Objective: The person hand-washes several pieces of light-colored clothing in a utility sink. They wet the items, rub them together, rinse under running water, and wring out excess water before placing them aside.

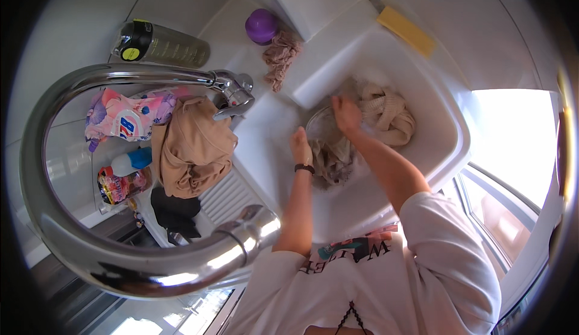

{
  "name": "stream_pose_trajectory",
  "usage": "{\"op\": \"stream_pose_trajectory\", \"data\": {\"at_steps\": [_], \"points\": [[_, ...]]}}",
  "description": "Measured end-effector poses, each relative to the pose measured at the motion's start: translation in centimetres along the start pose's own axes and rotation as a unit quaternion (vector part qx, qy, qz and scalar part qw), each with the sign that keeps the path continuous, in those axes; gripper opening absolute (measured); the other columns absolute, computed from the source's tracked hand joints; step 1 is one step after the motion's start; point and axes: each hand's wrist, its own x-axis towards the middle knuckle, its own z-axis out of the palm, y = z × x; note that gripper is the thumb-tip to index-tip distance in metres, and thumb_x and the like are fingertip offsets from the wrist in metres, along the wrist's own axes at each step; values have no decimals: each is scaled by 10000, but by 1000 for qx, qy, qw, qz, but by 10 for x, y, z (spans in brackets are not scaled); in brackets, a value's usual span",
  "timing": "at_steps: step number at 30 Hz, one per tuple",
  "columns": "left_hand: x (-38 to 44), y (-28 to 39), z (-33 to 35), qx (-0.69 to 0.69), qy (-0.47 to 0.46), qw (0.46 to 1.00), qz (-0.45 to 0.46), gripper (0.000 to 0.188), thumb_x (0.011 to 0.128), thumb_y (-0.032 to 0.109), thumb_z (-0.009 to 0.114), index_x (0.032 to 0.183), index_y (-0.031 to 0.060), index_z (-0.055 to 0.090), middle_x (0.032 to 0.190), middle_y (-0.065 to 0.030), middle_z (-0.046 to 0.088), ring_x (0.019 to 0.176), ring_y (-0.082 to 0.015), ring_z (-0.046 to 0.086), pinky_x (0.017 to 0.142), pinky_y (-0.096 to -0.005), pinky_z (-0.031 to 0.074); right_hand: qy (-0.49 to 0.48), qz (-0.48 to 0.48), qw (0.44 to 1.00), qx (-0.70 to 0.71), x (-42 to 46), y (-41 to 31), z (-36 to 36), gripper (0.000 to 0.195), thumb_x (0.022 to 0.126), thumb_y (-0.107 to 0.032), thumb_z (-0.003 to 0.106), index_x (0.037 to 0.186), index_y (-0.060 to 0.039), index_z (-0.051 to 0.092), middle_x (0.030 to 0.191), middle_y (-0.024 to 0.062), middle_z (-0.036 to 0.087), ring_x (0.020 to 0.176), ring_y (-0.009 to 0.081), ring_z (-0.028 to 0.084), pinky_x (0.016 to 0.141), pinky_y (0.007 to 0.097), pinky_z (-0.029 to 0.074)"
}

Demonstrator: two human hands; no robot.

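Inside the white laundry sink (434, 109), my left hand (301, 144) and my right hand (347, 114) are on either side of a wet greyish garment (332, 158). Its pale upper edge spans between them, and the fingers of both hands look closed on it. My left wrist wears a dark bracelet (304, 168). Just right of my right hand lies a bunched cream knit garment (389, 113), with suds around its upper end. Blur and wet cloth hide part of my fingers.
A large chrome faucet (135, 267) arches across the left. Beyond it are a folded tan garment (194, 149), a pink detergent bag (129, 115), a water bottle (167, 45) and a black cloth (174, 210). A purple ball-shaped object (262, 26), a crumpled pinkish cloth (281, 59) and a yellow bar (406, 32) sit along the ledges.
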Motion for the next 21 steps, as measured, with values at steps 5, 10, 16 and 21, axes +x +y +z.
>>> {"op": "stream_pose_trajectory", "data": {"at_steps": [5,10,16,21], "points": [[23,-25,-2,320,-94,943,7,665,789,458,555,1204,-41,408,1198,-187,468,1058,-346,468,895,-399,373,-168,-269,938,-143,-20,23,19,244,838,-253,504,1016,-87,517,935,152,582,836,341,574,723,431,472],[12,-37,7,101,-27,992,-76,483,834,341,508,1177,6,461,1149,-187,502,1043,-348,474,892,-415,373,-125,-71,990,9,-23,28,33,208,817,-210,521,998,-108,505,971,151,561,832,353,568,730,451,456],[9,-22,-5,-317,-151,915,-200,360,853,287,486,1123,52,514,1069,-129,542,971,-239,509,863,-349,388,-97,-240,961,99,-113,-61,-26,117,777,-199,556,857,-113,560,937,168,576,759,325,602,648,416,494],[-49,20,10,-258,-58,957,-115,283,903,327,412,1007,96,539,1012,-59,548,915,-145,524,814,-293,422,0,-11,996,84,-43,-43,-12,170,785,-185,517,689,-63,588,667,187,582,660,366,583,609,439,477]]}}
